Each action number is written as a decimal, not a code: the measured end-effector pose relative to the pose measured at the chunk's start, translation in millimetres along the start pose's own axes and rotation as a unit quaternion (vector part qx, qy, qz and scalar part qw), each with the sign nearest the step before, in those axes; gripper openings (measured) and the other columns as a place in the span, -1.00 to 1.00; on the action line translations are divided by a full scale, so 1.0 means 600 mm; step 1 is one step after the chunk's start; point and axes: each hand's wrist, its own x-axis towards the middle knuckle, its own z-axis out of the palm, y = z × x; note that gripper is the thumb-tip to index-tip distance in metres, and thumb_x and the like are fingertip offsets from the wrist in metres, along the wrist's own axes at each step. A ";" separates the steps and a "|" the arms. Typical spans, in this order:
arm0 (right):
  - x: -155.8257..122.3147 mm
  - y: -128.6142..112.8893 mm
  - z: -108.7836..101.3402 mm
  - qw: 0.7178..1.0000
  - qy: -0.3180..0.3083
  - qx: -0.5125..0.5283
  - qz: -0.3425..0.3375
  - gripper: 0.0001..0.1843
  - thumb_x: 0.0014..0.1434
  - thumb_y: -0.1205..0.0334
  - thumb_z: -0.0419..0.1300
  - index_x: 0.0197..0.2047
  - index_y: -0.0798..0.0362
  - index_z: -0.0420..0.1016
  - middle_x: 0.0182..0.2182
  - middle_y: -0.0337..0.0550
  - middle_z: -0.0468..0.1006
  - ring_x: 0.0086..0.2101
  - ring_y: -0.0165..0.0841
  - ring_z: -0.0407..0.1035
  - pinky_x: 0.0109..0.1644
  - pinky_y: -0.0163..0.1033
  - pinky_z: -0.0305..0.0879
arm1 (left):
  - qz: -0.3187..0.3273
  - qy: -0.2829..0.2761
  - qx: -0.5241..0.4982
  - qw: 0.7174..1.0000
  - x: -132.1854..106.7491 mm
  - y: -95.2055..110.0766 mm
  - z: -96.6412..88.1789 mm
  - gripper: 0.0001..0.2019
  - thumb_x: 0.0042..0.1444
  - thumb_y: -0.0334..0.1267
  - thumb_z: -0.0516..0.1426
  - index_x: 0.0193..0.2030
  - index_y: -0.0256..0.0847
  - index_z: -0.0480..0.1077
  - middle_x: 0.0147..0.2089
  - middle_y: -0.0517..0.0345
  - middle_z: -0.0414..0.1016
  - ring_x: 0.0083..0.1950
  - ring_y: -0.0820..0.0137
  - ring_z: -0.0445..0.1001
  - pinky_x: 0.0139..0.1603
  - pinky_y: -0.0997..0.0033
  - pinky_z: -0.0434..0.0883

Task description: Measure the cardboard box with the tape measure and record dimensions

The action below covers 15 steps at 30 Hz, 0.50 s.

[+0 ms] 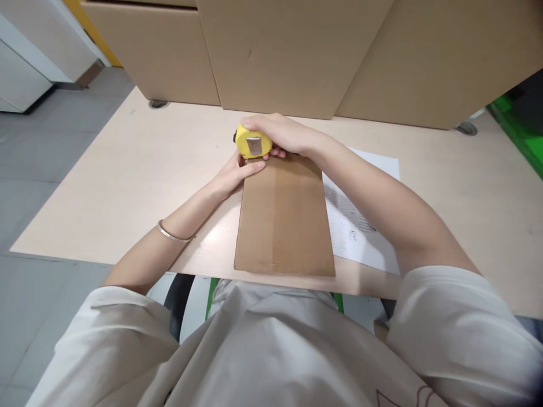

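A flat brown cardboard box (288, 220) lies on the table in front of me. At its far left corner my right hand (278, 131) grips a yellow tape measure (250, 141), fingers wrapped over its top and far side. No drawn-out tape is visible. My left hand (237, 172) is at the same corner, its thumb lying on the box's top face and its other fingers behind the corner, partly hidden. It looks closed on the box's edge just below the tape measure.
Printed paper (360, 220) lies right of the box, partly beneath my right forearm. Large cardboard boxes (288, 56) stand along the table's far side. The pale wooden table (178, 147) has round grommets near its back. A green and black object (521, 124) shows at far right.
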 end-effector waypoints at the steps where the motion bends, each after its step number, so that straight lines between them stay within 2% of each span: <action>1: 0.001 -0.003 0.002 1.000 -0.008 -0.010 0.000 -0.55 0.34 -0.29 0.17 -0.30 -0.07 0.38 -0.53 -0.22 0.40 -0.56 -0.36 0.09 -0.57 -0.22 0.03 | 0.001 -0.006 -0.008 1.000 -0.001 0.004 0.001 -0.49 0.13 0.16 0.42 0.03 -0.11 0.45 0.33 -0.07 0.59 0.48 -0.03 0.47 0.54 -0.04 0.38; 5: -0.010 0.000 -0.010 0.999 -0.016 -0.032 0.027 -0.59 0.34 -0.25 0.20 -0.28 -0.07 0.42 -0.55 -0.21 0.39 -0.58 -0.36 0.10 -0.59 -0.23 0.02 | -0.018 -0.015 -0.028 0.999 -0.002 0.005 -0.002 -0.44 0.11 0.15 0.46 0.11 -0.10 0.49 0.37 -0.07 0.57 0.49 -0.04 0.48 0.53 -0.05 0.41; 9: -0.036 0.021 -0.043 0.997 0.014 -0.041 0.071 -0.63 0.38 -0.16 0.19 -0.27 -0.04 0.45 -0.55 -0.17 0.46 -0.62 -0.39 0.08 -0.61 -0.24 -0.02 | -0.039 0.034 -0.033 0.998 -0.001 -0.008 -0.009 -0.28 0.03 0.13 0.51 0.24 -0.03 0.40 0.42 -0.03 0.50 0.52 -0.04 0.43 0.52 -0.03 0.42; 13: -0.055 0.044 -0.070 0.995 0.019 -0.032 0.097 -0.58 0.35 -0.25 0.24 -0.22 -0.04 0.47 -0.54 -0.16 0.47 -0.64 -0.39 0.09 -0.61 -0.21 -0.01 | -0.038 0.023 -0.030 0.999 0.002 -0.010 -0.011 -0.21 -0.02 0.12 0.53 0.30 0.03 0.38 0.40 0.04 0.50 0.53 -0.03 0.42 0.51 0.01 0.42; 15: -0.056 0.052 -0.075 0.995 0.017 -0.020 0.095 -0.56 0.31 -0.29 0.27 -0.21 -0.05 0.47 -0.54 -0.17 0.45 -0.64 -0.37 0.13 -0.61 -0.19 -0.01 | -0.038 0.022 -0.031 0.999 0.005 -0.007 -0.009 -0.28 0.04 0.18 0.49 0.26 0.01 0.41 0.39 0.04 0.53 0.50 -0.02 0.44 0.49 0.03 0.42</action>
